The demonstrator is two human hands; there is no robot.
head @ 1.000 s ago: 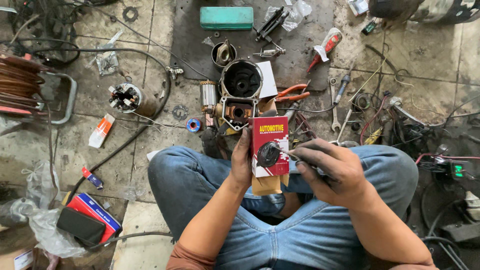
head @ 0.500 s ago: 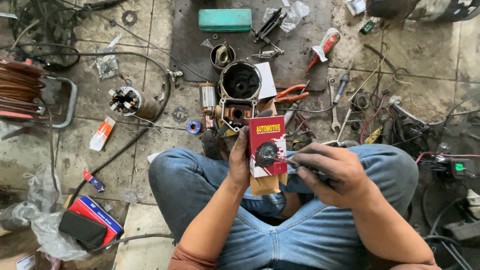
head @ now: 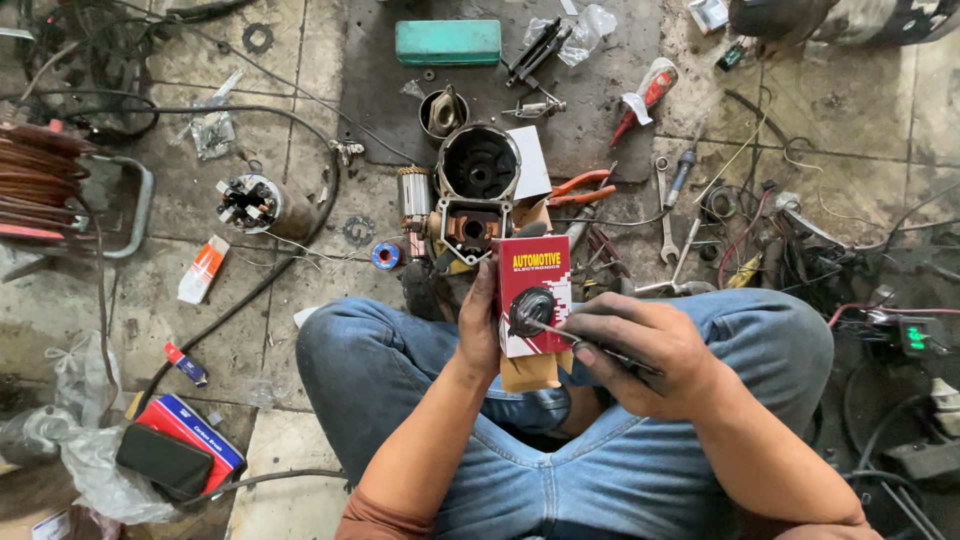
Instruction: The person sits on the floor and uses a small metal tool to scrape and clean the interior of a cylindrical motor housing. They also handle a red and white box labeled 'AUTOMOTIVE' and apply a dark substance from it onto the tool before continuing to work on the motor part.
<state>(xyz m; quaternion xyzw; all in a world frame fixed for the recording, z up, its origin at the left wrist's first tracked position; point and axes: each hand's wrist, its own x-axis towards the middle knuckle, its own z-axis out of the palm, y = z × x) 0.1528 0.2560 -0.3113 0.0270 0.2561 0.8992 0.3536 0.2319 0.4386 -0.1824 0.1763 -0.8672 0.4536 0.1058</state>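
Sitting cross-legged on a dirty tiled floor (head: 300,300), I have my knees in blue jeans (head: 620,470) and junk all around me. Off by my left side is a big reel of orange wire (head: 35,180). Far ahead lies a green box (head: 448,42) on a dark mat (head: 600,110). Nearer to me is a round metal motor shell (head: 478,165), open at the top, with a rusty part (head: 470,228) touching it just below. Near the shell, away to my left, stands a small motor core (head: 248,203). By my left knee a black phone (head: 163,460) rests on a red and blue box (head: 200,440).

My left hand (head: 480,325) grips a small red and white box (head: 535,295) by its side, thumb on the front. I hold it upright over my lap, just below the rusty part. A round black piece (head: 533,305) sits on the front of the box.

My right hand (head: 650,355) is curled around a thin dark tool (head: 600,345). Its tip touches the black piece.

Orange pliers (head: 578,188) lie right of the shell. Farther right are a wrench (head: 664,205) and a red screwdriver (head: 645,95). A tiny roll of blue tape (head: 385,255) sits near the core.
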